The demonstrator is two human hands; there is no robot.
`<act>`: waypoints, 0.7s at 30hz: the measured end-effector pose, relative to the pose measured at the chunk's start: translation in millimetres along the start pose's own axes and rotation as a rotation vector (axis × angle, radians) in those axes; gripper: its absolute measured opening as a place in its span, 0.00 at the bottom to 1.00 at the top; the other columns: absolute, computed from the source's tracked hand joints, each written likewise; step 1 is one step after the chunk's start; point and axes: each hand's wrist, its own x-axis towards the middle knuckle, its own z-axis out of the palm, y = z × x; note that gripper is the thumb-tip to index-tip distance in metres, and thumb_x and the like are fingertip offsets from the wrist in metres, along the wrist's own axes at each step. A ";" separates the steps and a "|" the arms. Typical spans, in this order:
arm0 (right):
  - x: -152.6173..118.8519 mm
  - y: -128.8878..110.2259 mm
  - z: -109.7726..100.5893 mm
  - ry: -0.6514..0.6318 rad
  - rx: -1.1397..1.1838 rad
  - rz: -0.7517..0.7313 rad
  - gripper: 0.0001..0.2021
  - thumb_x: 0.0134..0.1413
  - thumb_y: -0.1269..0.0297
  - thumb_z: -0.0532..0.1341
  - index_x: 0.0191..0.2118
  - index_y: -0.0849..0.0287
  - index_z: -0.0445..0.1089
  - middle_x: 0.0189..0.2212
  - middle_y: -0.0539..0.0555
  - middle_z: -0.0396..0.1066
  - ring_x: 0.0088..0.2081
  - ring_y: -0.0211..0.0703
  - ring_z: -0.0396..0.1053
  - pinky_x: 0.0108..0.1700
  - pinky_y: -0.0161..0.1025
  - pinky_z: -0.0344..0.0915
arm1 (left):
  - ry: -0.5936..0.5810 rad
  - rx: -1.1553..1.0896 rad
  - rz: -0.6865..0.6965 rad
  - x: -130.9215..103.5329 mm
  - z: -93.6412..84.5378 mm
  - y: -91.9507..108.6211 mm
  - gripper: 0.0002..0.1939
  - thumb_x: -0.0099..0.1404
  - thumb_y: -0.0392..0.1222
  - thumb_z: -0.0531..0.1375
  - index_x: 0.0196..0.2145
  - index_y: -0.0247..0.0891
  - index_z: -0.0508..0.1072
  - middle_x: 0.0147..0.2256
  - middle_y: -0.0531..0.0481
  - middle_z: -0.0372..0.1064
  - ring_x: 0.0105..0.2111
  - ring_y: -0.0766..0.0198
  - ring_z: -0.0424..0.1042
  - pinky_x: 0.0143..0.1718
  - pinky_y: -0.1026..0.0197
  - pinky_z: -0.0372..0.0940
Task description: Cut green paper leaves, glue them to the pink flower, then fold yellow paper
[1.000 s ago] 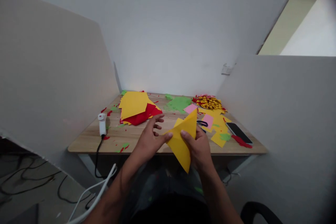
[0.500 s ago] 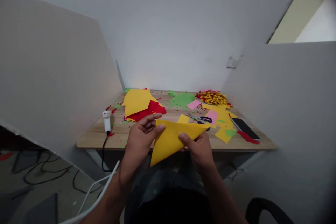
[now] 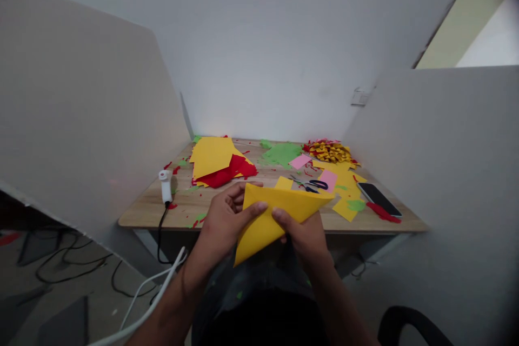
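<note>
A yellow sheet folded into a triangle [image 3: 263, 235], paper or felt, is held up in front of the table's near edge. My left hand [image 3: 225, 221] grips its left side, thumb on the front face and fingers behind. On the right part, my right hand [image 3: 306, 232] pinches it with the thumb in front; most of its fingers are hidden behind the sheet. The two thumbs lie close together near the middle. Just beyond the triangle are scissors [image 3: 314, 185] with dark handles and a small yellow piece [image 3: 284, 183].
Yellow sheets [image 3: 213, 157] over red material [image 3: 225, 174] lie at the back left, green scraps [image 3: 281, 154] at the back middle. A pile of yellow frilled pieces [image 3: 329, 151] sits back right, a phone [image 3: 379, 199] nearer. A white corded device [image 3: 166, 186] stands left. Partitions flank the table [image 3: 158, 219].
The triangle has shifted slightly right and down. My left hand has moved right with it, its thumb now nearer my right thumb, and its fingers are tucked further behind the sheet.
</note>
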 end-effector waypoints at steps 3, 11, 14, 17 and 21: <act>-0.4 0.2 1.6 -0.015 0.011 -0.019 0.19 0.38 0.52 0.74 0.32 0.61 0.75 0.24 0.55 0.76 0.18 0.38 0.67 0.14 0.31 0.62 | 0.031 0.014 0.013 0.0 1.0 0.3 0.22 0.46 0.43 0.75 0.38 0.35 0.76 0.36 0.45 0.81 0.32 0.58 0.80 0.31 0.62 0.73; 0.9 0.3 0.3 0.032 -0.007 -0.010 0.19 0.37 0.51 0.75 0.27 0.62 0.76 0.20 0.54 0.75 0.17 0.36 0.66 0.15 0.30 0.63 | 0.026 0.001 0.035 -2.4 2.9 2.4 0.22 0.46 0.42 0.74 0.39 0.35 0.76 0.36 0.45 0.81 0.34 0.58 0.80 0.32 0.63 0.74; -1.1 -4.6 1.6 0.060 -0.001 -0.001 0.19 0.35 0.52 0.75 0.29 0.62 0.77 0.24 0.56 0.79 0.20 0.41 0.72 0.17 0.32 0.66 | 0.018 -0.006 0.005 -3.5 2.8 2.1 0.26 0.46 0.43 0.75 0.43 0.35 0.76 0.37 0.45 0.81 0.36 0.56 0.81 0.34 0.62 0.74; -2.3 -9.6 3.2 0.049 0.011 -0.006 0.18 0.34 0.54 0.75 0.30 0.61 0.78 0.28 0.58 0.81 0.26 0.47 0.77 0.23 0.35 0.73 | 0.022 0.034 -0.008 -3.9 2.1 2.1 0.28 0.46 0.44 0.75 0.44 0.35 0.77 0.37 0.45 0.81 0.36 0.57 0.80 0.34 0.62 0.74; -1.7 -10.5 3.1 -0.001 0.001 -0.011 0.16 0.35 0.55 0.75 0.30 0.61 0.79 0.31 0.59 0.81 0.31 0.51 0.79 0.31 0.40 0.77 | 0.006 0.145 -0.034 -3.0 -0.3 -0.4 0.24 0.46 0.47 0.76 0.40 0.35 0.79 0.35 0.46 0.81 0.32 0.61 0.78 0.30 0.66 0.71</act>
